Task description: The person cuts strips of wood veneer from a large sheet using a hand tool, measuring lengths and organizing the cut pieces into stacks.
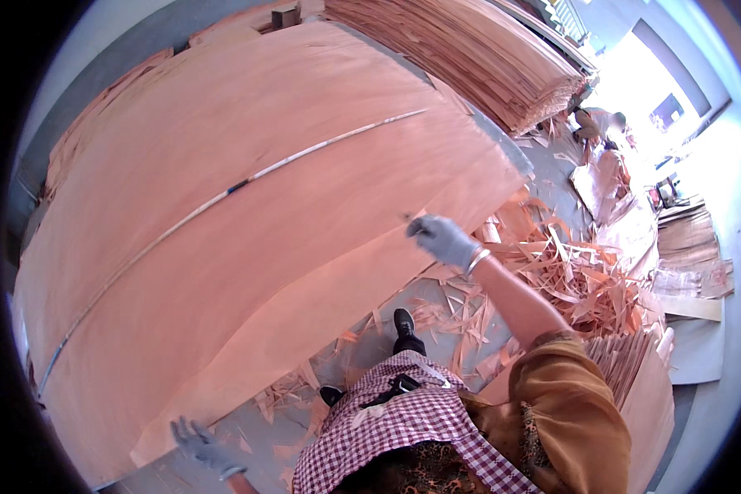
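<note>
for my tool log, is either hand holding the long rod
No, the rod lies across the sheet, apart from the left hand and right hand.

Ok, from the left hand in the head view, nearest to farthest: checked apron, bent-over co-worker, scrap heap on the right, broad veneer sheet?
From the left hand:
1. Broad veneer sheet: its near edge is by the fingers.
2. Checked apron: to the right.
3. Scrap heap: farther right.
4. Bent-over co-worker: far upper right.
</note>
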Action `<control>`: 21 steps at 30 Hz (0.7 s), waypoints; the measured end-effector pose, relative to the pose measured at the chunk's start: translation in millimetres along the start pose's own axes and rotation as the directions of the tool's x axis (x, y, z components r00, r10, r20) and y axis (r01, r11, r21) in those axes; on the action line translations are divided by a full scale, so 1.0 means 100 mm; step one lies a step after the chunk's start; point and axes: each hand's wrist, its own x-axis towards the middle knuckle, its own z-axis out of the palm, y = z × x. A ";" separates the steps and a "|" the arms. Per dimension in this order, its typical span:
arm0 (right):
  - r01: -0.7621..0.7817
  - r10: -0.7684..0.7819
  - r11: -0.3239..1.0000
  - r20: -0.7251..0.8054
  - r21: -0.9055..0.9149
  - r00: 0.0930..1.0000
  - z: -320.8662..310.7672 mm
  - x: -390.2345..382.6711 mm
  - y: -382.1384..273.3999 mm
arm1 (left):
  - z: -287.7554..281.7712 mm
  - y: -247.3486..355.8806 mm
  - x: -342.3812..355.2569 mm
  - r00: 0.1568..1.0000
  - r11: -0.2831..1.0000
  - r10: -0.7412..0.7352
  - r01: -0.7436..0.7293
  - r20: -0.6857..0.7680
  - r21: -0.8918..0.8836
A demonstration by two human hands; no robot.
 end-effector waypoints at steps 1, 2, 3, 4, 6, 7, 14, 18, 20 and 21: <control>-0.091 0.093 0.988 -0.006 0.122 0.996 -0.29 0.17 0.34 | 0.18 0.36 -0.09 1.000 0.989 0.012 -0.008 0.026 -0.149; -0.107 0.118 0.984 -0.070 0.145 0.991 -0.59 0.34 0.76 | 0.30 0.87 -0.11 0.990 0.984 0.113 -0.100 0.082 -0.146; -0.114 0.135 0.978 -0.118 0.173 0.984 -0.85 0.53 1.09 | 0.39 1.35 -0.14 0.969 0.971 0.208 -0.188 0.133 -0.145; -0.239 0.274 0.919 -0.072 0.313 0.959 -1.18 0.66 1.19 | 0.36 1.87 -0.19 0.904 0.933 0.347 -0.360 0.248 0.007; -0.369 0.427 0.853 -0.088 0.369 0.900 -1.76 1.03 1.59 | 0.54 2.54 -0.31 0.856 0.915 0.391 -0.401 0.339 -0.042; -0.381 0.432 0.886 -0.170 0.264 0.886 -1.95 1.20 1.83 | 0.62 2.84 -0.35 0.819 0.903 0.414 -0.424 0.396 -0.066; -0.386 0.321 0.907 -0.316 -0.170 0.893 -2.82 2.52 3.45 | 1.00 4.12 -0.55 0.695 0.884 0.358 -0.466 0.624 0.012; -0.412 0.315 0.827 -0.292 -0.382 0.903 -2.72 2.79 2.96 | 1.06 4.36 -0.67 0.662 0.844 0.299 -0.519 0.687 0.133; 0.012 -0.065 0.991 -0.405 -0.132 0.912 -2.70 2.87 3.25 | 1.19 4.43 -0.72 0.680 0.836 0.306 -0.527 0.666 0.155; 0.018 -0.071 0.988 -0.352 -0.151 0.933 -2.65 2.86 3.12 | 1.22 4.42 -0.75 0.699 0.840 0.289 -0.513 0.654 0.178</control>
